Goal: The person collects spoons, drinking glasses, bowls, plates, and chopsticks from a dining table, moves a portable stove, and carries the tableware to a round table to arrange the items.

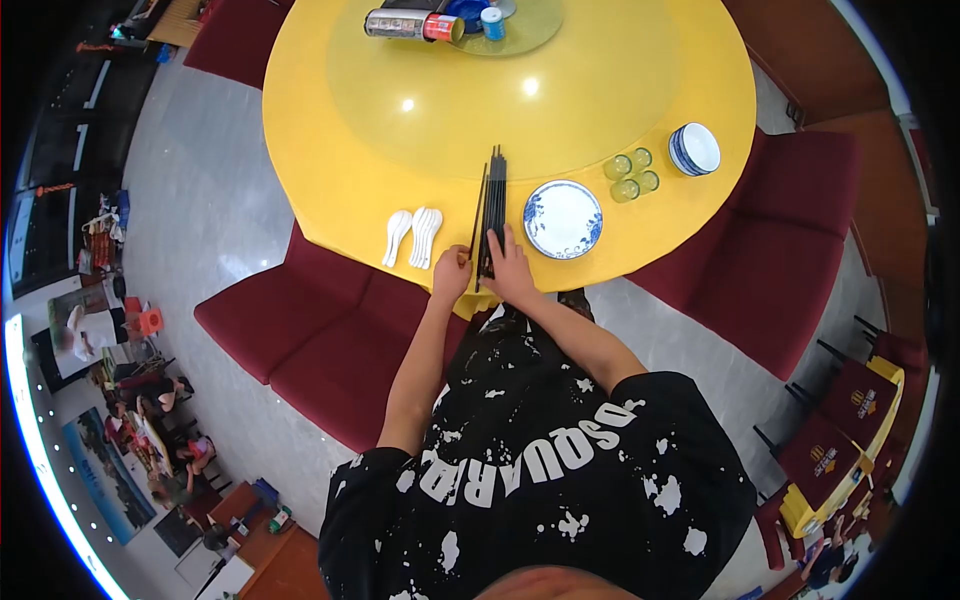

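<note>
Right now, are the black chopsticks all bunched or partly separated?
Partly separated: most black chopsticks lie bunched by the right hand, while at least one sits apart by the left hand.

And here's the round table [315,175], dressed in yellow, a broad glass disc [440,120] across its middle! Along the near side, left to right: white spoons [428,230] in two groups, black chopsticks [498,190] bunched, a blue-patterned plate [565,220], four glasses [625,190] clustered, then stacked bowls [695,150] out by the right edge!
</note>
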Motion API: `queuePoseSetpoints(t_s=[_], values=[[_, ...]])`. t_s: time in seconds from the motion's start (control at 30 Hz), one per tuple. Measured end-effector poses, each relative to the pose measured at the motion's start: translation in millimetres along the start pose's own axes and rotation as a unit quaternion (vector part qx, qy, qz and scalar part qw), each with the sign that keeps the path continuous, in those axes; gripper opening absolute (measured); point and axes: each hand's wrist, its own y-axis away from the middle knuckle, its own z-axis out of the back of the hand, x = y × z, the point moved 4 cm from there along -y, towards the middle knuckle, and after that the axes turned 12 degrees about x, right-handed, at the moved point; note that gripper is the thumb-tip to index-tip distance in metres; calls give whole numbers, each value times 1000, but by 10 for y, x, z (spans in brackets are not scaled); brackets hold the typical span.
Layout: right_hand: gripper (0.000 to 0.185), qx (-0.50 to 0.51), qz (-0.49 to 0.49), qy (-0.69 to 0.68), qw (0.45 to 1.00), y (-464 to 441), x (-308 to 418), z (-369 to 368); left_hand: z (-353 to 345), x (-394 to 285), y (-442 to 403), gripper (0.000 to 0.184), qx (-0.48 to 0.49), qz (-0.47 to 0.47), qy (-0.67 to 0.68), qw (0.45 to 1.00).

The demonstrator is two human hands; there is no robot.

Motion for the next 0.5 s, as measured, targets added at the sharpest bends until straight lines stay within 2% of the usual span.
queuePoseSetpoints(t_s=[0.03, 0.13, 0.17, 0.3, 0.5], values=[[115, -5, 0, -4, 1000, -27, -2, 8, 12, -2, 1, 41, 42, 1, -53, 998], [117, -2, 3, 5, 1000, -3, 15, -21, 59, -94, 136, 66, 72, -72, -50, 993], [118, 1, 5, 10, 1000, 14, 27, -40, 7, 13, 130, 94, 105, -90, -74, 988], [117, 37, 32, -4, 999, 138, 0, -3, 91, -171, 350, 115, 151, -150, -175, 961], [105, 23, 40, -2, 999, 154, 10, -13, 88, -89, 196, 96, 156, -154, -127, 967]])
